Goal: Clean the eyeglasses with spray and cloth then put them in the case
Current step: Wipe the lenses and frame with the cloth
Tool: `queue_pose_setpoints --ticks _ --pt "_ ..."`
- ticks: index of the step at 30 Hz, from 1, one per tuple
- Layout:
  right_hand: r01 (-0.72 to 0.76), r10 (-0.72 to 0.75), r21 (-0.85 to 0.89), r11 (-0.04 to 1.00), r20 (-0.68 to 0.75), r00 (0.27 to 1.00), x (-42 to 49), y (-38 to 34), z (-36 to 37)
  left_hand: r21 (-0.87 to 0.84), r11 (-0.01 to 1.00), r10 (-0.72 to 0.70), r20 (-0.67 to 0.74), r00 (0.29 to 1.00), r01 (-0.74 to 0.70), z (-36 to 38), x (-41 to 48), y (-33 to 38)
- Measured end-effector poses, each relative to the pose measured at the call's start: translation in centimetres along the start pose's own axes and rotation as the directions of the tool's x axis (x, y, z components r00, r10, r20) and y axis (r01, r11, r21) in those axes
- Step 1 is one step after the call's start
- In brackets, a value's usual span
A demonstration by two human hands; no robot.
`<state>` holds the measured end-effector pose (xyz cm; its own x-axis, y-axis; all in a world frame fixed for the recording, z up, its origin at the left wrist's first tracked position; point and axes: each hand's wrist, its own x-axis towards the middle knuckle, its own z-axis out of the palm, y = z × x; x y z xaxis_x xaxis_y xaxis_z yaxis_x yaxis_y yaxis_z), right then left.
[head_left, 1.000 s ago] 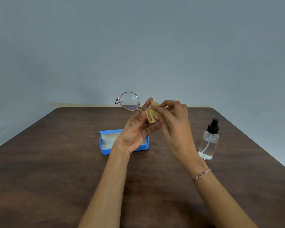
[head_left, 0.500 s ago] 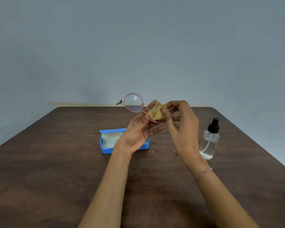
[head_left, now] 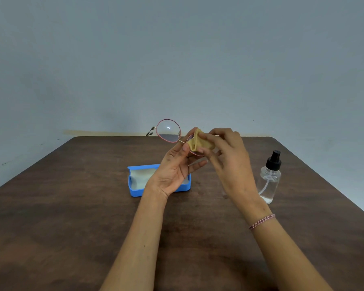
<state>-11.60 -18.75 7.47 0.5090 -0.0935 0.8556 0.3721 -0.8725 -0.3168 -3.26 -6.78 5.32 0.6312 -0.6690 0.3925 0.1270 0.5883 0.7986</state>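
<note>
Fingers (head_left: 185,147) of the left hand (head_left: 172,171) pinched the glasses (head_left: 168,131) in the air near the case (head_left: 135,193). The right hand (head_left: 231,160) squeezed the cloth (head_left: 200,142) round one lens. Rubbing too hard could bend the thin frame.

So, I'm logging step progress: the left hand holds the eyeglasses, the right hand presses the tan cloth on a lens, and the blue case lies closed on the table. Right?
Not quite. The head view shows the blue case open, its pale lining exposed. The rest stands: the left hand holds the eyeglasses and the right hand presses the tan cloth on a lens.
</note>
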Motion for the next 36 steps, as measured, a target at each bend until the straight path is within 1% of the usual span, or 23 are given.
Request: queue_pose_setpoints --ticks 6,9,12,14,16,20,22,23,24,26,27,29,31,32,34,36 --pt "0.059 -0.059 -0.079 0.995 -0.004 0.998 0.3 0.5 -0.5 -0.018 1.0 -0.011 -0.007 1.0 0.011 0.0 0.1 -0.1" --pt "0.055 -0.054 -0.044 0.998 0.011 0.998 0.3 0.7 -0.6 -0.013 1.0 -0.008 0.001 1.0 0.008 0.1 0.0 0.1" --pt "-0.007 0.009 0.03 1.0 -0.043 0.999 0.3 0.9 -0.7 0.015 1.0 -0.02 0.017 1.0 0.019 0.4 -0.1 0.1" --pt "-0.07 0.077 0.09 0.993 -0.077 0.994 0.4 0.6 -0.9 0.023 0.999 -0.022 0.013 1.0 0.022 0.4 -0.1 0.0" --pt "-0.175 0.199 0.221 0.96 -0.095 0.975 0.6 0.1 -1.1 0.034 0.999 -0.019 0.018 1.0 0.018 0.4 -0.2 0.0" --pt "-0.359 0.451 0.489 0.795 -0.08 0.889 0.8 -0.4 -1.2 0.056 0.998 -0.022 0.01 1.0 0.022 0.2 -0.2 0.0" --pt "-0.396 0.529 0.551 0.735 -0.1 0.843 0.9 -0.3 -1.2 0.058 0.998 -0.024 0.004 1.0 0.023 0.1 -0.2 -0.1" --pt "-0.398 0.544 0.547 0.737 -0.129 0.829 0.9 -0.2 -1.3 0.061 0.998 -0.026 0.007 1.0 0.025 0.0 -0.2 -0.1" --pt "-0.393 0.539 0.516 0.761 -0.165 0.826 0.9 -0.2 -1.3 0.068 0.997 -0.029 0.013 0.999 0.028 0.0 -0.2 -0.1" --pt "-0.343 0.455 0.404 0.848 -0.223 0.862 0.7 -0.3 -1.2 0.1 0.994 -0.039 0.018 0.999 0.037 0.1 -0.2 -0.2" --pt "-0.292 0.379 0.339 0.894 -0.226 0.897 0.6 -0.5 -1.0 0.115 0.993 -0.043 0.012 0.999 0.041 0.2 -0.1 -0.3" --pt "-0.137 0.165 0.157 0.978 -0.189 0.968 0.0 -0.8 -0.3 0.122 0.992 -0.038 -0.009 0.999 0.039 0.4 -0.1 -0.4" --pt "0.02 -0.019 0.006 1.0 -0.117 0.993 -0.5 -1.2 0.7 0.124 0.992 -0.025 -0.026 0.999 0.028 0.3 0.0 -0.4" --pt "0.064 -0.065 -0.018 0.998 -0.083 0.994 -0.7 -1.3 1.0 0.126 0.992 -0.016 -0.031 0.999 0.02 0.2 0.0 -0.4" --pt "0.112 -0.113 -0.02 0.993 -0.041 0.993 -0.7 -1.3 1.1 0.12 0.993 0.007 -0.035 0.999 -0.003 0.0 -0.1 -0.2" --pt "0.128 -0.13 -0.049 0.991 -0.043 0.991 -0.5 -0.8 0.7 0.108 0.994 0.028 -0.036 0.999 -0.024 0.0 -0.1 0.1"
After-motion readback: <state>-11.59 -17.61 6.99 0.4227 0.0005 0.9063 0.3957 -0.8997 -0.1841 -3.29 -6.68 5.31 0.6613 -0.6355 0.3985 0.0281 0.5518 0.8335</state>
